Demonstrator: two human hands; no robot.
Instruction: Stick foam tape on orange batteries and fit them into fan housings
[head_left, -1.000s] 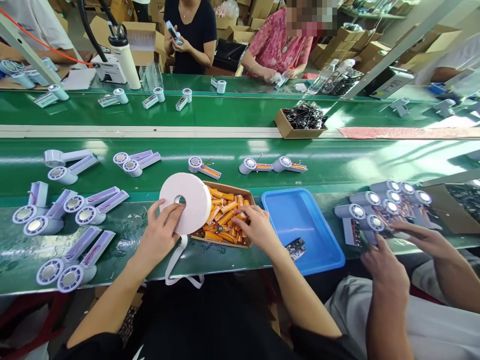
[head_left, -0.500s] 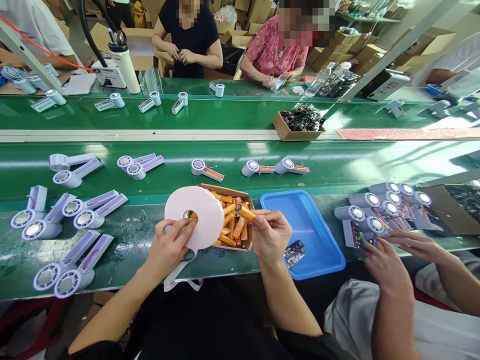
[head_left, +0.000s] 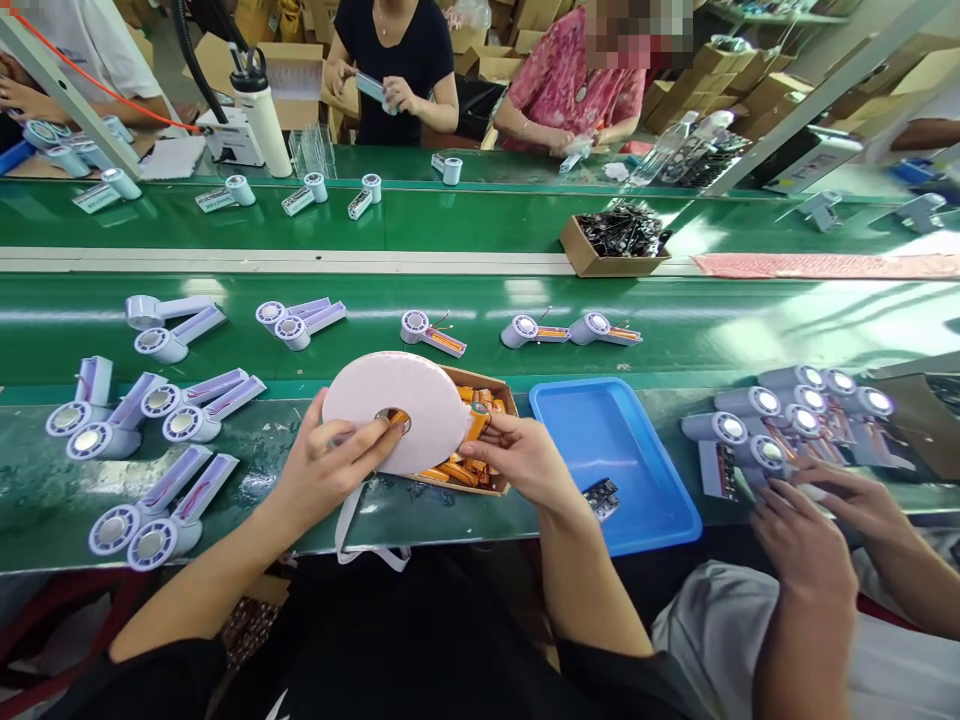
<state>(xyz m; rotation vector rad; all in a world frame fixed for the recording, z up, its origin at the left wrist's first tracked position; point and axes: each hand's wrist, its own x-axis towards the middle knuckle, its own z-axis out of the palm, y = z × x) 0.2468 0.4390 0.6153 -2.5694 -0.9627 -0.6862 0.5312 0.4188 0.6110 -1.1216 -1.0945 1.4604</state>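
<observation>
2 bare hands worked close together over the green bench point(head_left: 262, 500). Left hand point(head_left: 337, 450): grip closed on a white, disc-shaped roll of tape point(head_left: 409, 385), fingers laid across its face to the central hole, thumb mostly hidden. Roll was tilted and covered part of an open brown cardboard box point(head_left: 491, 380). Loose white tape strip point(head_left: 347, 522) ran down below the roll and curled at the bench's near edge.

Right hand point(head_left: 517, 450): grip closed, thumb and fingers pinching 1 orange cylinder point(head_left: 477, 418) upright-ish at the roll's right edge, above the box. Whether cylinder and roll touched, could not tell. More orange cylinders point(head_left: 454, 470) lay heaped in the box.

Right of the box: shallow blue plastic tray point(head_left: 645, 490), dark circuit boards point(head_left: 602, 497) near its lower left edge. Left of the hands: 10 lilac plastic housings point(head_left: 191, 420) with round heads and long handles. Behind the box, 3 similar housings point(head_left: 521, 330), orange visible inside their handles. Far right: a co-worker's hands point(head_left: 806, 530) beside a cluster of lilac housings point(head_left: 795, 400).
</observation>
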